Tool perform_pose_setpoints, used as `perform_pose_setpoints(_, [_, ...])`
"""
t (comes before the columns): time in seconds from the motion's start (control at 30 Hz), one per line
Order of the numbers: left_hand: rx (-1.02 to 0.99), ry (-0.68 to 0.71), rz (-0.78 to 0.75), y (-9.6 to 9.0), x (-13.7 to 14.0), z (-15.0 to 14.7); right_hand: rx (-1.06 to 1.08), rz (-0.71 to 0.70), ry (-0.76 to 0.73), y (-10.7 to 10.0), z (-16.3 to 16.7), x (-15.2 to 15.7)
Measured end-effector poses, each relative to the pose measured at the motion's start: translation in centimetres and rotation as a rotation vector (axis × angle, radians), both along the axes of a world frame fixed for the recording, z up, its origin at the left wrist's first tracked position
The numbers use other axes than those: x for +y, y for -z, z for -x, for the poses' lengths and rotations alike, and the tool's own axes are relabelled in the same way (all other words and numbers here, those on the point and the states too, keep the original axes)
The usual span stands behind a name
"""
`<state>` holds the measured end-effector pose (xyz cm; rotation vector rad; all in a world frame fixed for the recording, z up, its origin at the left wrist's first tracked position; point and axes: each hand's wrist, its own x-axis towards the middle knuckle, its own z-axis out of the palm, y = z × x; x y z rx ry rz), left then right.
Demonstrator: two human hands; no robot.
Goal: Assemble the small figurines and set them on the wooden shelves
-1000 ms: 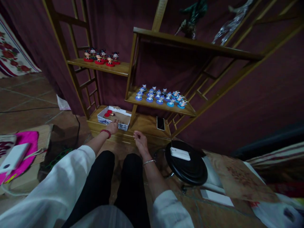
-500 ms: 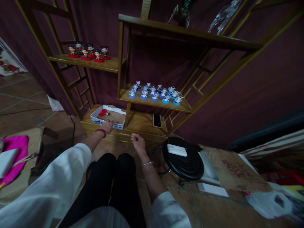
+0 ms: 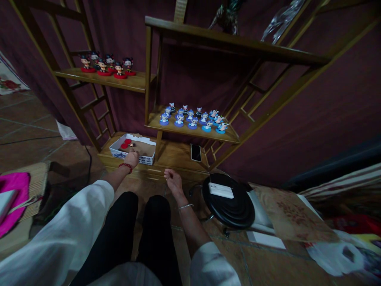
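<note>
My left hand point(image 3: 131, 158), with a red bead bracelet on its wrist, is over the front wall of a shallow cardboard box point(image 3: 145, 159). Its fingers are curled closed, and whatever they hold, if anything, is hidden. Inside the box lie red round bases point(image 3: 124, 145) and a small figurine point(image 3: 131, 145). To the right of the box, in front of the cabinet, my right hand point(image 3: 173, 181) hangs in the air. Its fingers are bent together as in a pinch; I cannot make out anything in them.
Figurines on red bases point(image 3: 102, 67) stand on the upper left shelf. Several blue and purple figurines point(image 3: 193, 122) fill the middle shelf point(image 3: 190, 133). A phone point(image 3: 195, 152) lies on the cabinet top. On the right, a black stool point(image 3: 235, 210) bears a white object point(image 3: 221, 190).
The view has shifted slightly, and the shelves and box sit a little further left. My left hand has drawn back slightly, its fingers more curled. My right hand has hardly moved.
</note>
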<state>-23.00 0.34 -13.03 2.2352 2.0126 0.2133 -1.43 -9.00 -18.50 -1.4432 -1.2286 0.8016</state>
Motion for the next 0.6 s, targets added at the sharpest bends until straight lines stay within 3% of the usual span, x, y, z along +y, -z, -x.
perform_pose_setpoints(0.17, [-0.008,-0.072,-0.021,0.5,0.4,-0.4,-0.002,0.053,-0.015,-0.4,0.2,0.1])
perform_pose_setpoints(0.4, [-0.039,0.015,-0.046,1.1,0.7,0.5,-0.040,0.079,-0.013,-0.9,1.0,0.7])
perform_pose_setpoints(0.6, [-0.014,0.047,-0.150,0.1,0.6,2.2,-0.236,0.033,0.044,-3.4,2.7,3.3])
